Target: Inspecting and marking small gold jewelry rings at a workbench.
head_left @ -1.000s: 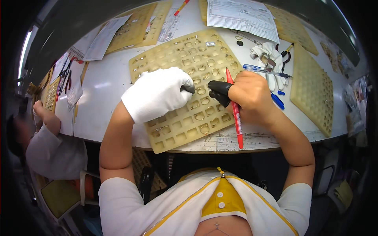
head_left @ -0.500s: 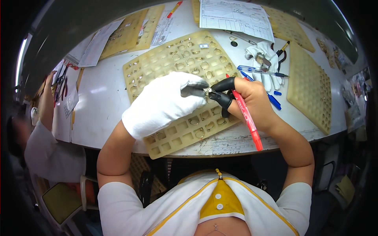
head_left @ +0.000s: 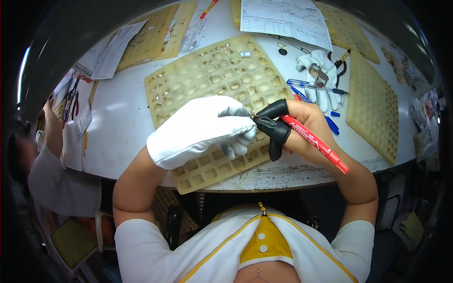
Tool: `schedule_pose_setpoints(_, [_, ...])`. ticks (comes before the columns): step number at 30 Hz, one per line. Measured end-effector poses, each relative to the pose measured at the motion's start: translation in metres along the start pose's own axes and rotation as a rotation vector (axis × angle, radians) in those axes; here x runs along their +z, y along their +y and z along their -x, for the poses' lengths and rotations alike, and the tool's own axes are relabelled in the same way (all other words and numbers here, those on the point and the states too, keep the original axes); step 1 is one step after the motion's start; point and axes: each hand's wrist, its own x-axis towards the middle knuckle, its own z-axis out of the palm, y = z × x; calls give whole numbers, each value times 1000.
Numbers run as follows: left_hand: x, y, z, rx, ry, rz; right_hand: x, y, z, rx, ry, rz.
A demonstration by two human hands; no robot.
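Observation:
My left hand (head_left: 198, 129), in a white glove with grey fingertips, is closed in a pinch over the tray. Between its fingertips is a small shiny ring (head_left: 255, 116), mostly covered by the fingers. My right hand (head_left: 304, 120) wears black finger cots; its thumb and finger meet the ring from the right. A red marker (head_left: 315, 141) lies slantwise in that same hand, its far end toward my right wrist. Under both hands sits a cream tray (head_left: 175, 85) of square pockets, many with rings in them.
On the right are a pen (head_left: 316, 87), a blue cap (head_left: 335, 114), a white glove (head_left: 325, 96), pliers (head_left: 340, 63) and another pocketed tray (head_left: 370, 104). Printed sheets (head_left: 285, 21) lie at the back. More trays (head_left: 146, 40) stand back left. Another person (head_left: 61, 170) sits at the left.
The marker has swung so its lower end points further right. My left fingers have curled in more, and the pinch has shifted slightly right and nearer to me.

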Motion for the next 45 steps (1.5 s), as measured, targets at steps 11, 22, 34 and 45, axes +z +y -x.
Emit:
schedule_pose_setpoints(11, [-4, -6, -2, -10, -88, 97, 1, -2, 4, 4, -5, -29])
schedule_pose_setpoints(22, [-4, -5, -1, 26, -57, 2, 2, 9, 4, -112, 39, 62])
schedule_pose_setpoints(34, [-1, -8, -1, 103, 46, -156, -6, 30, -10, -658, 208, 746])
schedule_pose_setpoints(45, [14, -1, -1, 58, 97, -225, -10, 27, -8, -610, 166, 698])
